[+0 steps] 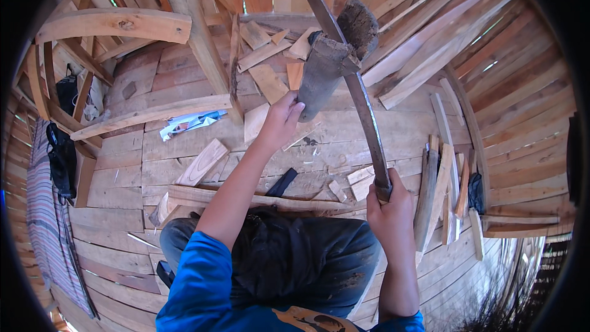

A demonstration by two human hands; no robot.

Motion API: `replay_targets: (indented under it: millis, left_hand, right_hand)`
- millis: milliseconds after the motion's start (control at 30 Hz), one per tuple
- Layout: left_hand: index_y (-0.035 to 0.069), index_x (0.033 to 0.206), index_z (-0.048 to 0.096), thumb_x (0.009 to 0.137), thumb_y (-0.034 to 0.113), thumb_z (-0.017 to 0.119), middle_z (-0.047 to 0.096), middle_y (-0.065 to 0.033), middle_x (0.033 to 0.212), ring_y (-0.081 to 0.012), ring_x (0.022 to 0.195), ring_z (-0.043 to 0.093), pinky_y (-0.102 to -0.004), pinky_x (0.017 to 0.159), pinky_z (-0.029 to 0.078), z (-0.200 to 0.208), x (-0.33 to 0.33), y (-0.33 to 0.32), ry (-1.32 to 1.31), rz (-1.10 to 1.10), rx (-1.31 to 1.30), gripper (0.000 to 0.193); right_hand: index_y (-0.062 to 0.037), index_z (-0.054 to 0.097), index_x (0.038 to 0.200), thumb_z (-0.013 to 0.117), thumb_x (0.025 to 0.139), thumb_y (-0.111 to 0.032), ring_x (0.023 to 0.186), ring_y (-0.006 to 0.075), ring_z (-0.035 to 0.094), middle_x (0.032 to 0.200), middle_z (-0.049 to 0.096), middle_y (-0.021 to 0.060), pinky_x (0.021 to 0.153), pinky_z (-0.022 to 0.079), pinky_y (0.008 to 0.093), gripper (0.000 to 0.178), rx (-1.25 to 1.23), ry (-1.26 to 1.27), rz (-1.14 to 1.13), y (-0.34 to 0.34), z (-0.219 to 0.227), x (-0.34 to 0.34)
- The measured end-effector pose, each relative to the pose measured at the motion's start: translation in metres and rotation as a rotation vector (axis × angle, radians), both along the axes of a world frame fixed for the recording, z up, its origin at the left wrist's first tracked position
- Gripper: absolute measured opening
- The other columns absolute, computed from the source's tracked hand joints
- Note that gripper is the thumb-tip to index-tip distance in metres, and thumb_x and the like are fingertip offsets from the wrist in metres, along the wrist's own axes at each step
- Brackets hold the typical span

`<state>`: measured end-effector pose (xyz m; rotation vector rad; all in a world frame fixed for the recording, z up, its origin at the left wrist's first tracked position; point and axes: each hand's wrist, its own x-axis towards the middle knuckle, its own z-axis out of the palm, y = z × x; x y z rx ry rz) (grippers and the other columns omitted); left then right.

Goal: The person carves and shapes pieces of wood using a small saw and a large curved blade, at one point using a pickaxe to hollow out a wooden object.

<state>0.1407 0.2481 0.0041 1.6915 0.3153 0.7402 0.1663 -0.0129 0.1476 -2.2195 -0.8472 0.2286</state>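
Observation:
My right hand [388, 204] is closed round the lower end of a machete [370, 124], whose long dark blade slants up and to the left. My left hand [284, 115] grips the lower edge of a weathered grey piece of wood [324, 75], held tilted above the floor. The blade crosses the upper end of this wood. Behind the blade is a dark, rough chunk [358, 27]; I cannot tell whether it is split from the grey piece or joined to it. My legs are folded under me, with a long pale board [258, 199] lying just in front.
Wood offcuts [268, 81] lie on the plank floor [184, 166] ahead. Several boards [439, 193] lean at the right. Wooden framing [117, 24] stands at the left, near a blue and white packet [193, 123]. A striped cloth [55, 209] lies far left.

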Motion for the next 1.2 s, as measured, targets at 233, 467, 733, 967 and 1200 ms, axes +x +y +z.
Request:
replay_targets:
  millis: [233,467,733,967,1200]
  left_hand:
    - [-0.002,0.114,0.049,0.097,0.009,0.049,0.062,-0.0120,0.100,-0.0156,0.094,0.059,-0.0295,0.086,0.046,-0.045,0.008,0.010,0.095,0.026,-0.009,0.021]
    - [-0.001,0.118,0.048,0.093,0.015,0.056,0.062,-0.0152,0.108,-0.0231,0.101,0.059,-0.0325,0.090,0.045,-0.020,0.001,0.007,0.251,0.023,0.000,0.031]
    - [-0.001,0.137,0.034,0.086,0.022,0.067,0.041,-0.0195,0.138,-0.0322,0.132,0.037,-0.0391,0.107,0.032,0.023,-0.057,-0.003,0.385,0.004,0.204,0.065]
    - [0.003,0.135,0.034,0.085,0.021,0.069,0.042,-0.0187,0.137,-0.0313,0.132,0.037,-0.0406,0.106,0.033,0.076,-0.116,-0.013,0.430,0.020,0.134,0.064]
    - [0.002,0.113,0.054,0.079,0.012,0.070,0.061,-0.0117,0.107,-0.0266,0.105,0.058,-0.0370,0.094,0.043,0.135,-0.090,-0.059,0.020,0.089,0.328,0.039]
  right_hand:
    - [0.0011,0.053,0.098,0.058,0.076,0.000,0.076,0.0438,0.062,0.074,0.062,0.0241,0.066,0.049,0.0464,0.022,-0.016,-0.017,-0.019,0.020,-0.037,0.013]
    - [0.0011,0.054,0.099,0.058,0.076,-0.001,0.077,0.0437,0.062,0.078,0.063,0.0246,0.067,0.049,0.0471,0.023,-0.003,0.003,-0.020,0.016,-0.037,0.010]
    - [0.0040,0.054,0.104,0.059,0.075,-0.001,0.077,0.0430,0.063,0.077,0.063,0.0256,0.068,0.050,0.0477,0.030,-0.045,-0.052,0.007,0.016,-0.034,0.006]
    - [0.0051,0.054,0.100,0.059,0.078,-0.002,0.072,0.0377,0.063,0.075,0.062,0.0213,0.065,0.049,0.0405,0.023,-0.016,-0.054,0.001,0.018,-0.037,0.011]
    - [0.0047,0.055,0.084,0.064,0.076,-0.006,0.048,0.0220,0.055,0.059,0.056,0.0118,0.046,0.043,0.0327,0.016,0.080,0.769,0.163,0.010,-0.037,0.031]
